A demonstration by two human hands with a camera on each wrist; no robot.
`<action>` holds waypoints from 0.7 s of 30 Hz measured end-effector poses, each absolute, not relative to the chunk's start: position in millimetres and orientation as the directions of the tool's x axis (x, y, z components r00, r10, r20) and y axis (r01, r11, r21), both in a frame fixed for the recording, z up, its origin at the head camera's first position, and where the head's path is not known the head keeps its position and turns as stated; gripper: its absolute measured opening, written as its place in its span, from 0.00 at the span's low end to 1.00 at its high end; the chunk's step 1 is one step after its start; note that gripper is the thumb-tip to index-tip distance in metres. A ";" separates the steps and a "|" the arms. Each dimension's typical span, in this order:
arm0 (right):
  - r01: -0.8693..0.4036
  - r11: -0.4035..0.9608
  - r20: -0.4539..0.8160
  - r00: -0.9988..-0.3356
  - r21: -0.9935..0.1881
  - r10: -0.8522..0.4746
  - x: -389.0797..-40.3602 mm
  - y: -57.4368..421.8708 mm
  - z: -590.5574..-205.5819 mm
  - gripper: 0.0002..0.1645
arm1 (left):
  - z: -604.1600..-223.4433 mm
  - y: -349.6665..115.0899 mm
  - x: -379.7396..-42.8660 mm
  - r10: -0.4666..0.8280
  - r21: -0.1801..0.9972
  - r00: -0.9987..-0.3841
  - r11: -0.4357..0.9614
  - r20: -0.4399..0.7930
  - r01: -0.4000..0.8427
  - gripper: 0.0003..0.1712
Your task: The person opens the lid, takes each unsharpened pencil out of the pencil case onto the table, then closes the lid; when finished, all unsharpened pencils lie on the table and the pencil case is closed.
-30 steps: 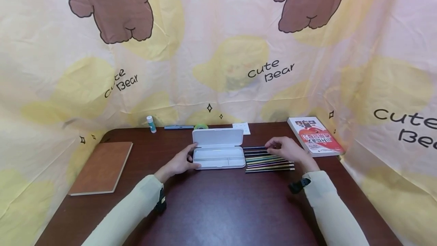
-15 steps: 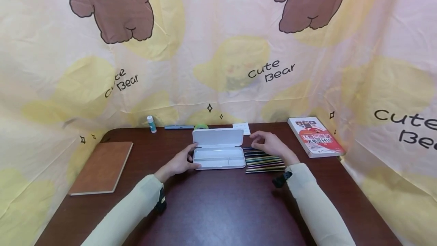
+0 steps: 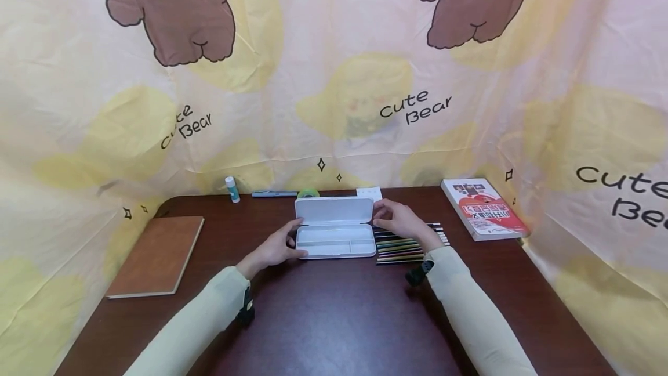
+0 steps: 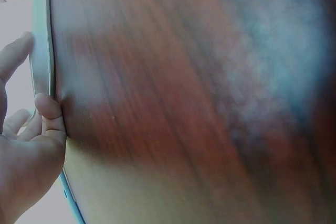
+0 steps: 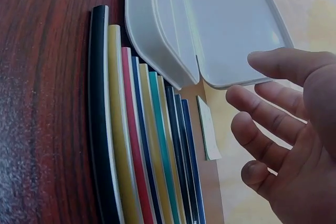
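Observation:
A white pencil case (image 3: pixel 334 250) lies with its lid (image 3: pixel 334 212) raised at the middle of the table, its compartments bare. My left hand (image 3: pixel 269 249) holds the case's left end, thumb at the front edge and fingers at the back. At the lid's right edge is my right hand (image 3: pixel 400 219); in the right wrist view its thumb (image 5: pixel 278 64) overlaps the lid's inner face while the index finger lies on the outer side, pinching the corner. Several pencils (image 3: pixel 399 251) lie in a row right of the case, partly under the right hand and wrist.
A brown notebook (image 3: pixel 156 257) lies at left and a red-and-white book (image 3: pixel 485 209) at right. Along the back are a glue stick (image 3: pixel 232 189), a blue pen (image 3: pixel 273 194), a green tape roll (image 3: pixel 308 193) and a white paper piece (image 3: pixel 369 193). A printed curtain (image 3: pixel 334 86) surrounds the table.
My right hand has moved left from above the pencils to the lid's right edge. The left hand has stayed on the case, and the lid has not visibly moved.

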State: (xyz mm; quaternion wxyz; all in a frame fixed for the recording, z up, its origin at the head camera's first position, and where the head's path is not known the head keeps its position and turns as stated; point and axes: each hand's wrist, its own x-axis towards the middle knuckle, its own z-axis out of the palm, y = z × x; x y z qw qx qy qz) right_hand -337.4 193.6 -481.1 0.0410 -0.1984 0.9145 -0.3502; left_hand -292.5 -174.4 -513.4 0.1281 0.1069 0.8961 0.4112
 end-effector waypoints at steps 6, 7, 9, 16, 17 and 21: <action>-0.320 0.654 0.058 -0.920 -0.685 -0.389 -335.9 193.9 -481.8 0.17 | -513.4 -174.0 -291.9 0.286 0.778 -0.950 0.622 -0.124 0.085 0.50; -0.311 0.646 0.051 -0.920 -0.697 -0.388 -335.0 193.8 -481.3 0.17 | -513.4 -173.7 -291.6 0.282 0.784 -0.952 0.615 -0.121 0.083 0.49; -0.288 0.635 0.034 -0.924 -0.717 -0.381 -333.1 193.3 -480.1 0.17 | -513.4 -173.2 -291.0 0.275 0.797 -0.955 0.599 -0.114 0.077 0.48; -0.252 0.616 0.014 -0.932 -0.746 -0.363 -326.4 193.7 -475.9 0.23 | -515.3 -172.6 -292.0 0.246 0.827 -0.961 0.561 -0.126 0.035 0.48; -0.254 0.614 0.015 -0.930 -0.747 -0.366 -325.8 193.8 -475.8 0.24 | -515.4 -172.7 -291.8 0.245 0.829 -0.961 0.558 -0.128 0.032 0.49; -0.254 0.612 0.004 -0.926 -0.749 -0.378 -323.6 194.2 -475.8 0.22 | -515.3 -172.8 -291.0 0.269 0.840 -0.956 0.540 -0.118 0.048 0.52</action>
